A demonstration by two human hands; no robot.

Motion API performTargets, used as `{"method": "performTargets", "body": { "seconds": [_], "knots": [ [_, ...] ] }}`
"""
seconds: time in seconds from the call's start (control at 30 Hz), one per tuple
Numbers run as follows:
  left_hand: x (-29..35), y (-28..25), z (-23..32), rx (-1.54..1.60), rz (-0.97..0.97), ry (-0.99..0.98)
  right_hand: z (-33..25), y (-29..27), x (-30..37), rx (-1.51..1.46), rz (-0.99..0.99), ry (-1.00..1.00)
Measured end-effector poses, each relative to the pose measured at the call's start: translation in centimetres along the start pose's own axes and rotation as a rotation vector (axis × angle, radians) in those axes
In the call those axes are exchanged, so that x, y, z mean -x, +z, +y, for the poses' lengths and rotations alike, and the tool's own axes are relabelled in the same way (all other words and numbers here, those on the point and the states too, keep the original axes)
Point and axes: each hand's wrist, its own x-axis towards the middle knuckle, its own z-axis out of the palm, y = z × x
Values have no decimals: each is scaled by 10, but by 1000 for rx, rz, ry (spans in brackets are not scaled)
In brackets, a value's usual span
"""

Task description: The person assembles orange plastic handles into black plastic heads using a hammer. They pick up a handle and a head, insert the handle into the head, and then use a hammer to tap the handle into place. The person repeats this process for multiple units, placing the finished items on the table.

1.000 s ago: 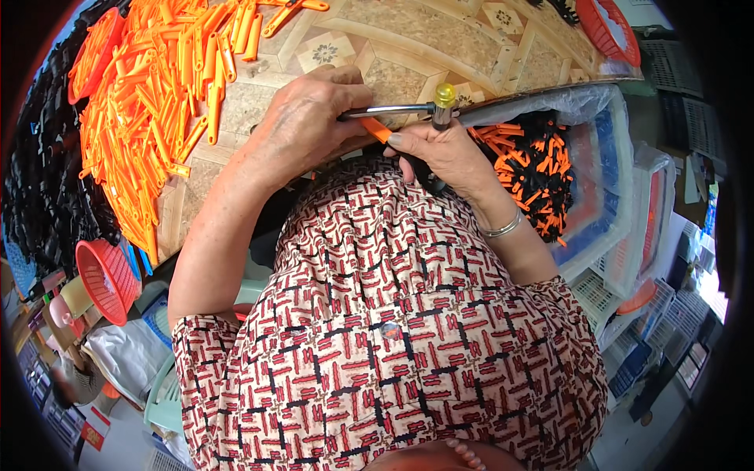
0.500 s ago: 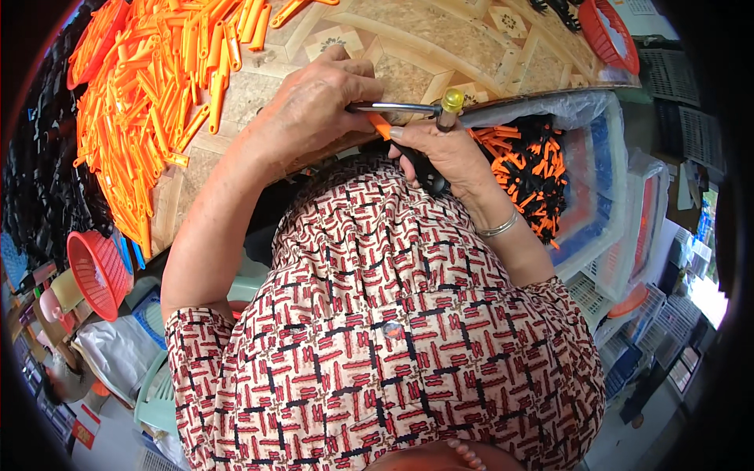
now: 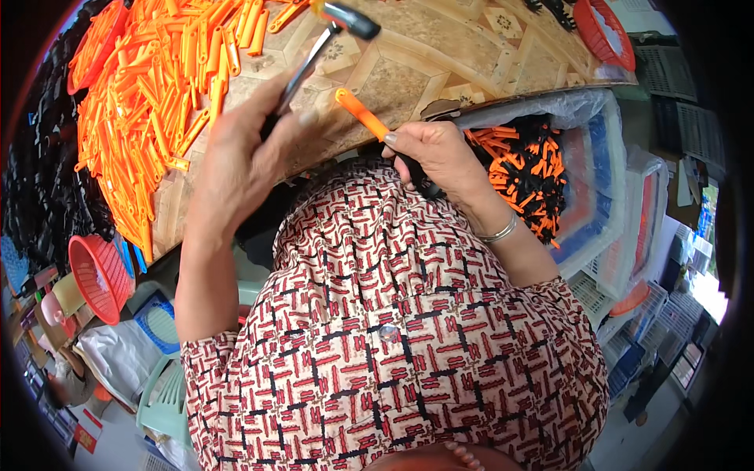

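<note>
My left hand [image 3: 239, 161], smeared a little by motion, is closed around a small hammer [image 3: 316, 56] with a metal shaft. Its black head with a yellow end is raised over the table, up and to the right of the hand. In front of my lap, my right hand [image 3: 441, 157] grips an orange plastic handle [image 3: 361, 114]. The handle's holed end points up and left, over the table edge. A black part shows below my right fingers, mostly hidden by the hand. Left of my left hand lies a big pile of orange handles [image 3: 145, 133].
A plastic-lined bin [image 3: 601, 157] at the right holds orange-and-black pieces [image 3: 522, 169]. Black parts [image 3: 55, 157] are heaped at the far left. Red baskets stand at the upper left, at the upper right [image 3: 605, 35] and below the table's left edge [image 3: 100, 279].
The hammer has swung away from my right hand, up and left. My left hand has drawn back toward me and left, exposing the orange handle. My right hand has hardly moved.
</note>
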Motion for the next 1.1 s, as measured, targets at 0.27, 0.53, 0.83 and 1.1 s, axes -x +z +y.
{"method": "performTargets", "body": {
  "seconds": [0.27,0.53,0.83,1.1],
  "knots": [
    [58,32,-16,-467,135,276,2,2,1,-6,-2,-38],
    [49,37,-12,-541,281,371,3,3,-1,56,37,-24],
    [46,24,-24,-733,270,353,-4,2,1,14,11,39],
    [52,-11,-55,527,573,-212,-26,-158,57,919,69,-52]
  ]
}}
